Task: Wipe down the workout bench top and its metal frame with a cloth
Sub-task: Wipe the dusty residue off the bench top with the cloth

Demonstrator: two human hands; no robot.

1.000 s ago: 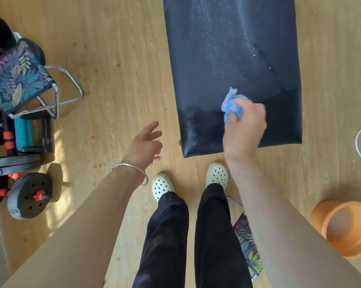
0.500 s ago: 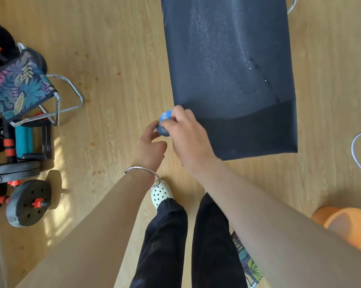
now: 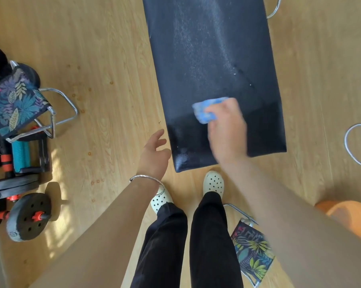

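Left hand hangs just beside the counter, fingers loose, holding nothing. Right hand grips the blue cloth, fingers pressing it on top. Near strip looks wiped; I'd say the dusty far part and metal frame aren't done.

We see the bench covered in black leather-like padding, matt and dusty farther off, darker and glossy at our end. The cloth is soft blue fabric. The floor is smooth pale wood. The stool pairs printed fabric with shiny metal tube. The bucket is orange plastic.
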